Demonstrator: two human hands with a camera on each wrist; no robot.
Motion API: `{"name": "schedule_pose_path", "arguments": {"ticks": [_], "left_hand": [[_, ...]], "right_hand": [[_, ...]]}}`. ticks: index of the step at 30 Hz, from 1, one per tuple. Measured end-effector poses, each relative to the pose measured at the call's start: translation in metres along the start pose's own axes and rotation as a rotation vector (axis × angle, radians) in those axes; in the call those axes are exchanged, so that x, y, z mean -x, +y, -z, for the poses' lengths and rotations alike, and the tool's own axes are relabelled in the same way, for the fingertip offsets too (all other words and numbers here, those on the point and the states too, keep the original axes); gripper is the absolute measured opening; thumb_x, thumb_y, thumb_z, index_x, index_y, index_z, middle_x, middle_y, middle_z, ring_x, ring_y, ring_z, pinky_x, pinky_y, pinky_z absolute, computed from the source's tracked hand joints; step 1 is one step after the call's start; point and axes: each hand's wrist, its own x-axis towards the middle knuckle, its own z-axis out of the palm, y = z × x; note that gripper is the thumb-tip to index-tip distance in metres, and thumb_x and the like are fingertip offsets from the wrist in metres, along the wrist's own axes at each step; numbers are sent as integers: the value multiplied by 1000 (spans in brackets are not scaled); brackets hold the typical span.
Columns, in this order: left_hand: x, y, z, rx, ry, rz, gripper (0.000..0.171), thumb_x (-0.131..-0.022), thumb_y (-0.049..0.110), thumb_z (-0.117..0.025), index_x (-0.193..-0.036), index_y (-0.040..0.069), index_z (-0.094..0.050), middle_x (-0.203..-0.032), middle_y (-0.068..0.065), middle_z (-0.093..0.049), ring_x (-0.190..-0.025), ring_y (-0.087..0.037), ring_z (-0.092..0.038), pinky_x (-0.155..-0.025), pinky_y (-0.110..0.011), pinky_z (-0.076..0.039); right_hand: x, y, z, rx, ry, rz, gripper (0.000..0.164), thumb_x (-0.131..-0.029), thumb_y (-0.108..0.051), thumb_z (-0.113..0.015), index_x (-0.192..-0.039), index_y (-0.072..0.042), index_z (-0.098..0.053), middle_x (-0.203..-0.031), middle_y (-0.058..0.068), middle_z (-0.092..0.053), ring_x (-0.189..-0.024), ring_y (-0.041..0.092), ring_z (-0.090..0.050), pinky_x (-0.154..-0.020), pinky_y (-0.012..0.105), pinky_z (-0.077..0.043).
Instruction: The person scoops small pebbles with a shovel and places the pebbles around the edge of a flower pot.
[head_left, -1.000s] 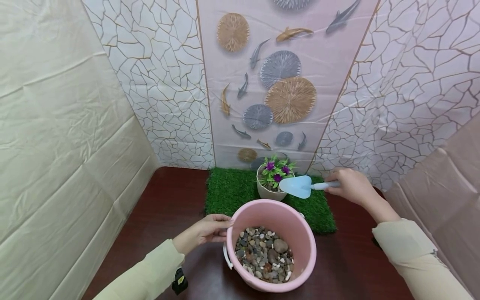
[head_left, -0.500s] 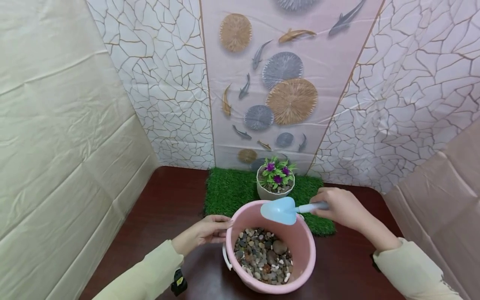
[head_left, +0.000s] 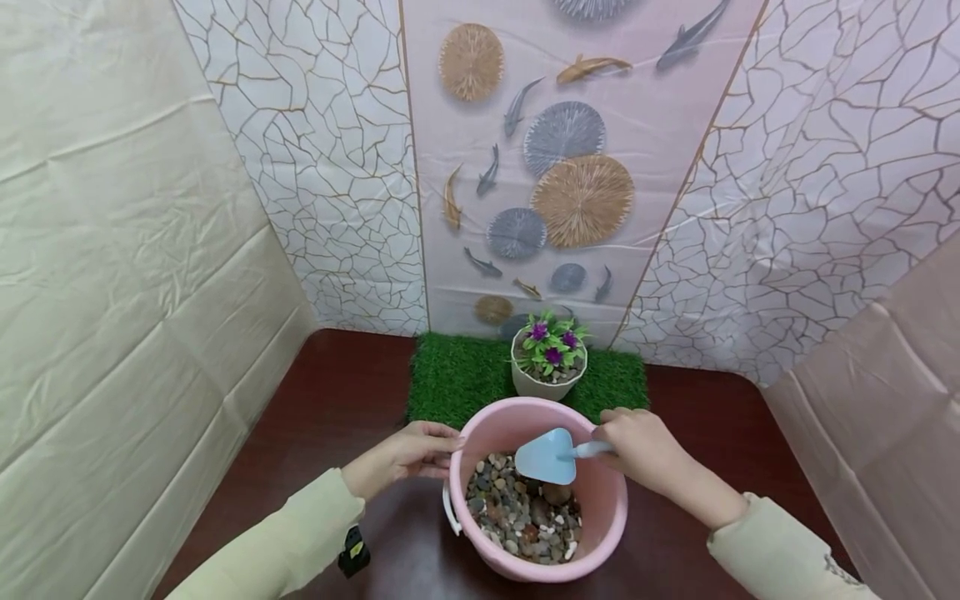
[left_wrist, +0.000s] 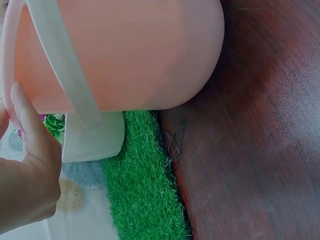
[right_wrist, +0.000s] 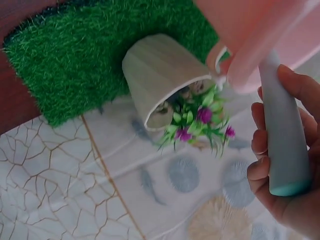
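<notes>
A pink bucket [head_left: 615,517] holds pebbles [head_left: 517,517] of mixed colours and sizes. My left hand [head_left: 412,452] grips its rim at the left side; the left wrist view shows that hand's fingers [left_wrist: 30,117] at the rim beside the white bucket handle [left_wrist: 65,65]. My right hand [head_left: 641,446] holds a light blue garden trowel [head_left: 549,457] by its grey handle, fingers curled round it in the right wrist view. The trowel's blade is inside the bucket's mouth, over the pebbles; whether its tip touches them I cannot tell.
Behind the bucket stands a white flowerpot [head_left: 542,388] with purple flowers and stones, on a green artificial grass mat [head_left: 457,379]. The dark red-brown table [head_left: 337,400] reaches patterned wall coverings. A small black object [head_left: 354,552] lies by the left sleeve.
My right hand has brought the trowel from beside the flowerpot toward me and down into the bucket. My left hand stays at the rim.
</notes>
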Motion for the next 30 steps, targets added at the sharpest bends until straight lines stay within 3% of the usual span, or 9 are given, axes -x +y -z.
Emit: {"name": "schedule_pose_path", "arguments": {"ticks": [8, 16, 21, 30], "left_hand": [[-2, 0, 0, -9, -7, -8, 34, -88, 13, -64, -118, -3, -59, -72, 2, -68, -62, -6, -65, -63, -24, -60], [-2, 3, 2, -28, -7, -3, 32, -87, 12, -64, -115, -3, -60, -70, 2, -67, -59, -6, -64, -61, -23, -59], [-2, 3, 3, -31, -22, -2, 31, -87, 12, -64, -114, -3, -61, -72, 0, -67, -61, -7, -64, -63, -24, -60], [-2, 3, 3, -17, -30, -3, 29, -88, 11, -63, -114, -2, -61, -72, 0, -68, -61, -7, -64, -63, -24, -60]], "right_hand": [[-4, -14, -15, 169, 47, 38, 30, -65, -18, -81, -53, -16, -53, -58, -1, -47, -52, 14, -43, -43, 22, -27], [-9, -23, -31, 335, 129, 104, 29, -67, -21, -75, -49, -18, -53, -59, 1, -51, -52, 16, -46, -41, 24, -32], [-11, -25, -40, 340, 137, 132, 28, -67, -25, -75, -49, -19, -53, -59, 0, -52, -53, 15, -48, -41, 24, -33], [-15, -25, -50, 291, 131, 133, 29, -63, -12, -76, -50, -17, -51, -58, -1, -50, -54, 15, -48, -41, 24, -32]]}}
